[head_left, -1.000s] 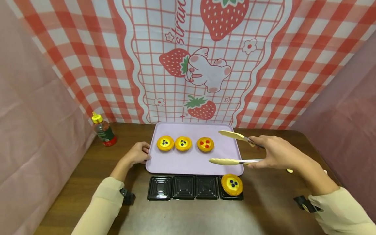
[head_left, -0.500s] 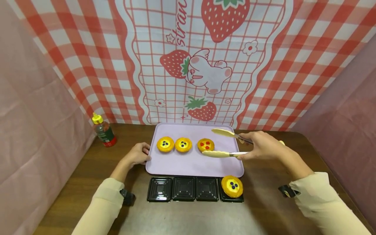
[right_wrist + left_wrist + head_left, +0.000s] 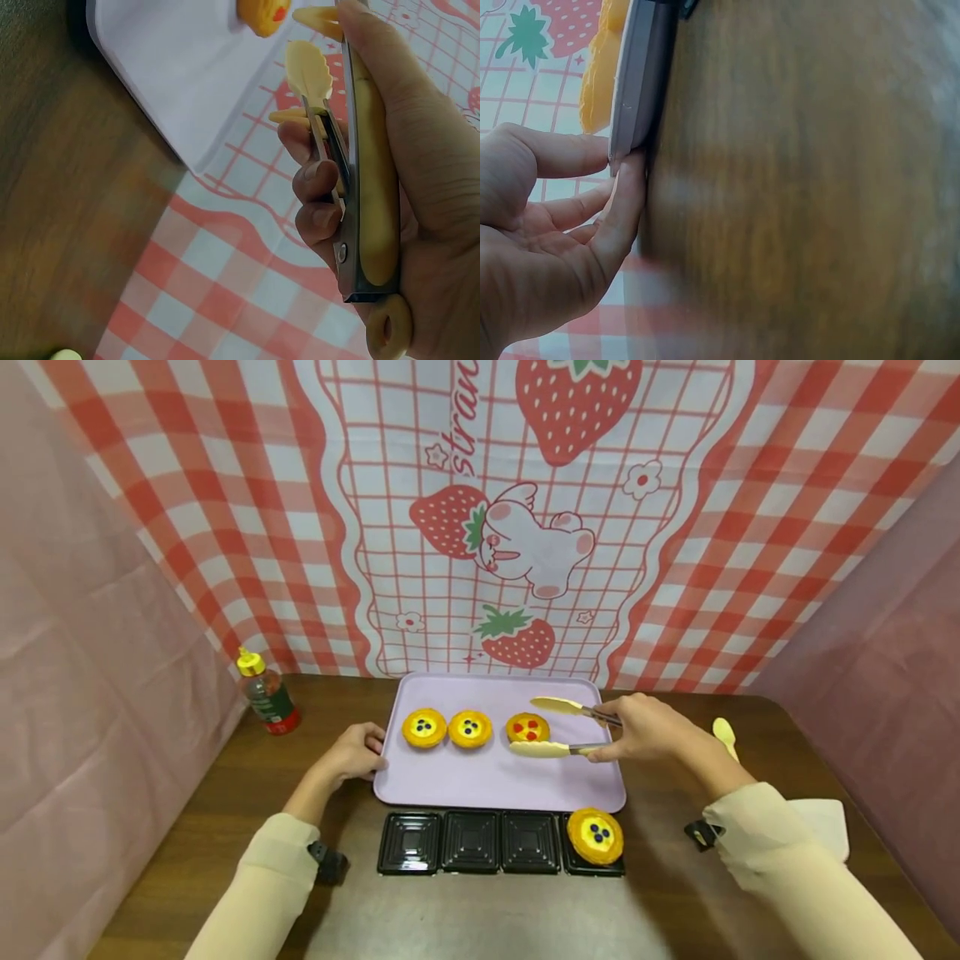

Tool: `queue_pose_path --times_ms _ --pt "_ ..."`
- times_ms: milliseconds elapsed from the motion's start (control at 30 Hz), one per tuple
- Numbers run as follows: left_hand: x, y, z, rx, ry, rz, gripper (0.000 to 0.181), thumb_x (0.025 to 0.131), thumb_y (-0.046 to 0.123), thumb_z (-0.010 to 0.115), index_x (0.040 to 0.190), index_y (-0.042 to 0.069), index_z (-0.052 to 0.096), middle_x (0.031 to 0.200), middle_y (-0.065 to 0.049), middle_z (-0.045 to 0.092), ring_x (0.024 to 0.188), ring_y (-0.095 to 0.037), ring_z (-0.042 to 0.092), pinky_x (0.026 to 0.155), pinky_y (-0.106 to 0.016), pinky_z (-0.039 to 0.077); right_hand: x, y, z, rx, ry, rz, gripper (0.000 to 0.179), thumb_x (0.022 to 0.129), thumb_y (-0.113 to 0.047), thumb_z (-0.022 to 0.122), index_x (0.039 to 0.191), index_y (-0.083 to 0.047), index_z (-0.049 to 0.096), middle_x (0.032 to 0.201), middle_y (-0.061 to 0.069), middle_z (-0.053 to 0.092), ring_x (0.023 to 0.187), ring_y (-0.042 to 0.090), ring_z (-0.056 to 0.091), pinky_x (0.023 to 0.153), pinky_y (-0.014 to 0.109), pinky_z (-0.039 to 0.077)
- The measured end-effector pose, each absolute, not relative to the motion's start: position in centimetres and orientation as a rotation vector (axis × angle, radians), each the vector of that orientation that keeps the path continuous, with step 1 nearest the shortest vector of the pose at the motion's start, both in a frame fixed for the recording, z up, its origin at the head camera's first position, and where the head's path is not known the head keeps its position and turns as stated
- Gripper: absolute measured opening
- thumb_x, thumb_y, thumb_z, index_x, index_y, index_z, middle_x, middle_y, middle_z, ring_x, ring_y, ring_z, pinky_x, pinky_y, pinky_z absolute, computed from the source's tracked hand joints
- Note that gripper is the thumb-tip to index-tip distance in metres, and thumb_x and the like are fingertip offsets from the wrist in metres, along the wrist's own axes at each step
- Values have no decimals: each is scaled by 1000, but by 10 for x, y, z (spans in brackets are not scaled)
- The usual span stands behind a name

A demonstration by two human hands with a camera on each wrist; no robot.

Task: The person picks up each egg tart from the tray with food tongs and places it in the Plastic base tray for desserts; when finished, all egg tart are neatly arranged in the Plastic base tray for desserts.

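Observation:
My right hand point(image 3: 641, 727) grips a pair of tongs point(image 3: 375, 180) with yellow scalloped tips, spread apart. In the head view the tips lie on either side of the red-topped egg tart point(image 3: 528, 727), the near one overlapping its lower edge. That tart sits on the lilac tray point(image 3: 480, 781), to the right of two tarts with blue toppings, a left one point(image 3: 424, 727) and a middle one point(image 3: 470, 728). At the tray's left edge my left hand point(image 3: 356, 752) pinches the rim, thumb above and fingers underneath, as the left wrist view shows.
In front of the tray stands a row of black plastic boxes point(image 3: 470, 841); the rightmost holds a blue-topped tart point(image 3: 596, 836). A yellow-capped bottle point(image 3: 268, 695) is at the back left. Right of the tray lie a pale yellow utensil point(image 3: 724, 732) and a white board point(image 3: 825, 827).
My right hand has moved left with the tongs, bringing their spread tips to the red-topped tart. The left hand has stayed at the tray's edge.

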State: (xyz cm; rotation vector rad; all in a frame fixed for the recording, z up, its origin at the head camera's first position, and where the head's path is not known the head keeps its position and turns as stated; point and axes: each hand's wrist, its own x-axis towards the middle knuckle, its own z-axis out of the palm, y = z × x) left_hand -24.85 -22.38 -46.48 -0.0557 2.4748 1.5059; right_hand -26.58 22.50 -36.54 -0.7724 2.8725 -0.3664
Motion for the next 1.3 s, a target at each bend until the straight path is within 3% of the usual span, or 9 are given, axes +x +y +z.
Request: queue_pose_path --times_ms 167,700,1300 --pt "-249 -222 -463 -63 2457 1517 44 74 -14 67 114 -13 50 91 -19 51 70 -24 56 56 -38 58 -271 220 -370 -739 2861 -328 89 68 -62 83 124 4 65 91 7 69 69 14 53 59 30 45" --pt "-250 -225 -467 -76 2450 1544 45 74 -13 67 115 -12 50 89 -16 50 70 -23 55 56 -37 58 -278 215 -379 -690 2846 -298 75 72 -51 85 122 2 68 75 -1 59 65 15 49 55 29 38" --pt "-248 -224 -465 -85 2468 1522 44 74 -11 67 115 -11 50 90 -16 51 69 -23 55 55 -36 58 -276 215 -377 -695 2838 -268 70 75 -49 83 122 1 68 73 -1 58 64 15 49 54 29 37"
